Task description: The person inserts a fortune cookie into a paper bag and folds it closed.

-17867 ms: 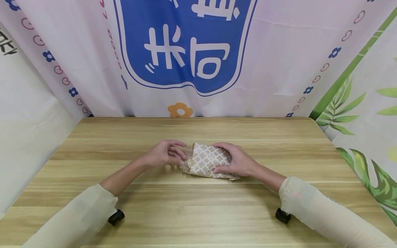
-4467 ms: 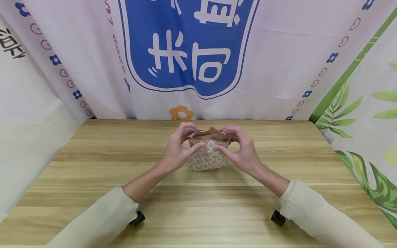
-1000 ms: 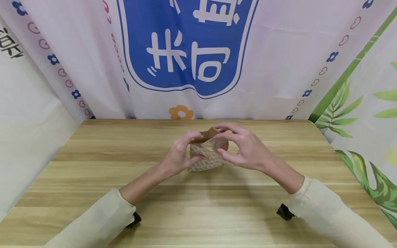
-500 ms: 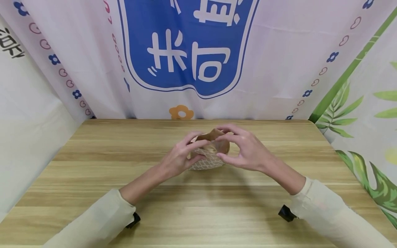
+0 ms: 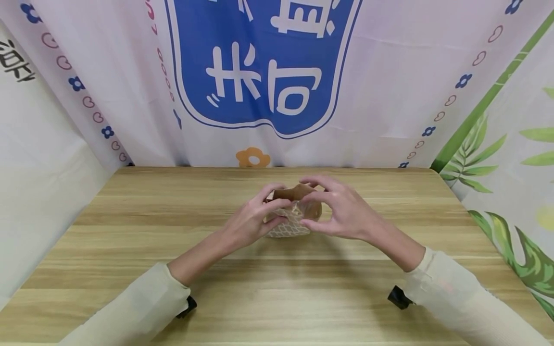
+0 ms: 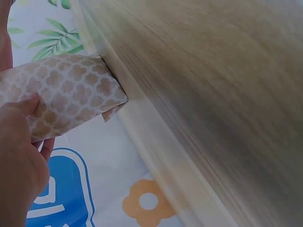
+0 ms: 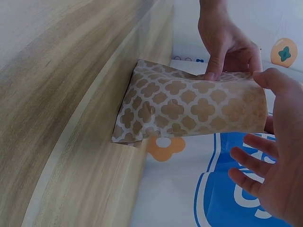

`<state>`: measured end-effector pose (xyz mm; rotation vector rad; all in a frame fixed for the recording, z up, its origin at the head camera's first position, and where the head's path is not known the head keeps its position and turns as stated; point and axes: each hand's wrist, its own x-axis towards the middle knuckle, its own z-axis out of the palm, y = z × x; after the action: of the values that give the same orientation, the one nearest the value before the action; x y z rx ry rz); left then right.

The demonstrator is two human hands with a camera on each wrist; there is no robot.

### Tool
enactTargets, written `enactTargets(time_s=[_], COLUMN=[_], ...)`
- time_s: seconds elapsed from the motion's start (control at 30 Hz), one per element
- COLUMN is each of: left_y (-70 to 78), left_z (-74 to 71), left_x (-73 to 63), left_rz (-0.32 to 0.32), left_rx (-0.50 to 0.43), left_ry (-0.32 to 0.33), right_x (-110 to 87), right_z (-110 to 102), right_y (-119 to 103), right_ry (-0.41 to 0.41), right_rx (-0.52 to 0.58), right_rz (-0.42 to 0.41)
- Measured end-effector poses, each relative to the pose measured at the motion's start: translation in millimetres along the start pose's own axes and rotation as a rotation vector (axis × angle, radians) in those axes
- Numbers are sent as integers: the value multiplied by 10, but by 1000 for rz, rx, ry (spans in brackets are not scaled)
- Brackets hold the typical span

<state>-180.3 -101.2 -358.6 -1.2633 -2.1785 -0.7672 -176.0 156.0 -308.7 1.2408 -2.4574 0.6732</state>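
A brown paper bag (image 5: pixel 287 231) with a white lattice print stands upright on the table, its mouth up and spread. Something clear and shiny with a pale patch shows at the mouth; its kind cannot be told. My left hand (image 5: pixel 244 222) grips the bag's left side, thumb on the printed front (image 6: pixel 71 90) and fingers around the rim. At the right of the mouth, my right hand (image 5: pixel 348 211) pinches the rim between thumb and index finger. In the right wrist view the other fingers of that right hand (image 7: pixel 284 146) are spread apart from the bag (image 7: pixel 175 106).
The wood-grain table (image 5: pixel 281 298) stretches around the bag, its far edge against a white printed curtain (image 5: pixel 381 96) with a blue sign. A black wrist device (image 5: pixel 399 298) shows under the right sleeve (image 5: pixel 459 288), another (image 5: pixel 187 307) under the left.
The bag lay on its side in the oldest frame and now stands upright. During the last second its mouth has spread a little, and the left index finger has come over the front rim.
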Motion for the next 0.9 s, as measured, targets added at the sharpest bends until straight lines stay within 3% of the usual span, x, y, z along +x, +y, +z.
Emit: enactTargets(time_s=[0.13, 0.47, 0.7, 0.9], left_y=[-2, -21, 18, 23], left_z=[-2, 41, 70, 74], left_x=[12, 46, 129, 149], left_rz=[-25, -34, -194, -270], left_rx=[-42, -153, -339, -404], left_ry=[4, 101, 164, 182], right_x=[-6, -18, 7, 12], right_z=[15, 99, 204, 251], right_y=[10, 91, 99, 108], right_ry=[10, 138, 265, 319], right_rx=[14, 229, 251, 249], right_rz=[-8, -27, 15, 29])
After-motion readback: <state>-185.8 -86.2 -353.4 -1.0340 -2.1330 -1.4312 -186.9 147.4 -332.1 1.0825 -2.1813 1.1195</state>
